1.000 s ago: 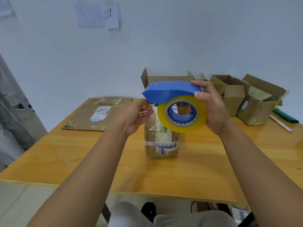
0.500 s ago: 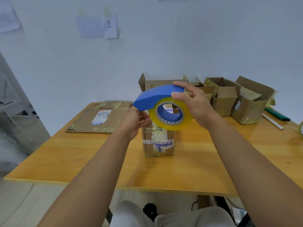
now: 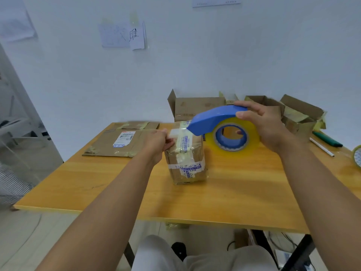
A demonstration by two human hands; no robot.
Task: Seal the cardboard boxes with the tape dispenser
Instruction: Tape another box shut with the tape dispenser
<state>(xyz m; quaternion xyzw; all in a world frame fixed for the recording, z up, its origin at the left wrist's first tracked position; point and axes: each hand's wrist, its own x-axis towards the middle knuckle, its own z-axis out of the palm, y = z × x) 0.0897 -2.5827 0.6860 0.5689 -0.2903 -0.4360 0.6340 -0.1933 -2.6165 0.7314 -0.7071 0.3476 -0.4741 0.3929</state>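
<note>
A small taped cardboard box (image 3: 187,165) stands upright near the middle of the wooden table (image 3: 234,192). My right hand (image 3: 265,126) grips a blue tape dispenser (image 3: 213,119) with a yellowish tape roll (image 3: 232,136), held just right of the box's top. A strip of clear tape runs from the dispenser's nose over the box top. My left hand (image 3: 158,142) pinches the tape's free end at the box's upper left edge.
A flattened carton (image 3: 119,142) with a white label lies at the back left. Several open cardboard boxes (image 3: 300,114) stand along the wall at the back right. A green marker (image 3: 327,138), a white pen (image 3: 321,146) and another tape roll (image 3: 357,156) lie at the right edge.
The dispenser has come down from above the box to its top right. My left hand has pulled the tape end out and brought it onto the box's upper left edge.
</note>
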